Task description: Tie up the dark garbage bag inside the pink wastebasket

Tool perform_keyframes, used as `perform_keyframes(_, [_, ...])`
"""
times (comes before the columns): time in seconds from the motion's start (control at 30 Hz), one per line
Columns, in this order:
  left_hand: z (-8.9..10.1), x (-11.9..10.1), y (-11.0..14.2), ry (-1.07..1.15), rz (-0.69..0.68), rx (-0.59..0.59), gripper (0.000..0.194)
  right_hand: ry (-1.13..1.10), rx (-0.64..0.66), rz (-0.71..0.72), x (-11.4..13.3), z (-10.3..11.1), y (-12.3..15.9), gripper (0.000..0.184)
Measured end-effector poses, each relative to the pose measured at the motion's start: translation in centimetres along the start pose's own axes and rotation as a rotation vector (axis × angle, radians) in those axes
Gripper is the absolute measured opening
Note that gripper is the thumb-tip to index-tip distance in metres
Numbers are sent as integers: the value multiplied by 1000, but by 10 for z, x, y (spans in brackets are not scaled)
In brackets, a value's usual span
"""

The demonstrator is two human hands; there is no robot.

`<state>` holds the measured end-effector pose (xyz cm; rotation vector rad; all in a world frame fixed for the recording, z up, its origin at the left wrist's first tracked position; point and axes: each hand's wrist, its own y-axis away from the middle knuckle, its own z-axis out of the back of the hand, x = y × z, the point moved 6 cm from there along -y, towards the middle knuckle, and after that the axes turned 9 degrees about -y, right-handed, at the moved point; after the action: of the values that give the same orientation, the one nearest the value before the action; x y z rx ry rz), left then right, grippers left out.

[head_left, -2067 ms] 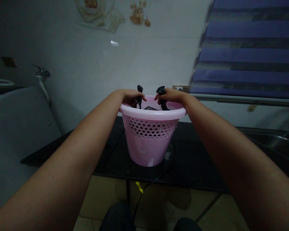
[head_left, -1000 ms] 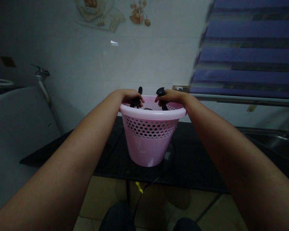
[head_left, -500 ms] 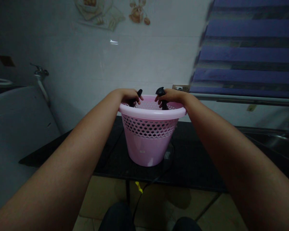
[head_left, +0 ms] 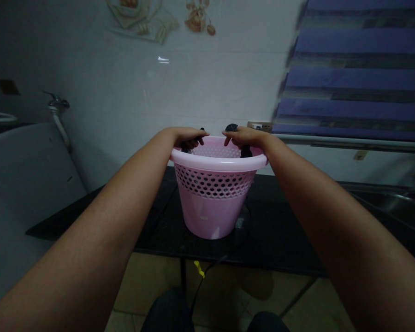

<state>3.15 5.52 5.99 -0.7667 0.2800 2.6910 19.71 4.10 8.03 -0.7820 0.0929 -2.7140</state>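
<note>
Your left hand (head_left: 186,136) curls over the pink basket (head_left: 216,198) at its eleven o'clock rim, fingers closed on a dark, bag-like material (head_left: 186,146) tucked inside. The basket sits mid-surface (head_left: 280,235), directly ahead of you. Your right hand (head_left: 244,137) mirrors this at one o'clock, pinching another bunch of it. The basket looks light: pull unevenly and it may tip or slide toward the near edge. The thin material could tear or slip off the rim. A cable (head_left: 207,269) hangs below at six o'clock, ready to snag.
</note>
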Motion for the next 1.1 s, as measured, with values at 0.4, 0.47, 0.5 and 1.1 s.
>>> perform_keyframes(0.4, [4, 4, -4, 54, 29, -48, 31, -54, -11, -81, -13, -1, -8, 61])
perform_keyframes(0.47, [1, 3, -3, 65, 11, -9, 28, -56, 15, -133, -14, -3, -5, 56])
perform_keyframes(0.5, [-1, 3, -3, 77, -4, 14, 27, -59, 28, -158, -15, -4, -4, 54])
perform_keyframes(1.1, [-2, -2, 7, 71, 8, 23, 30, -76, 131, -156, -15, -11, 4, 41])
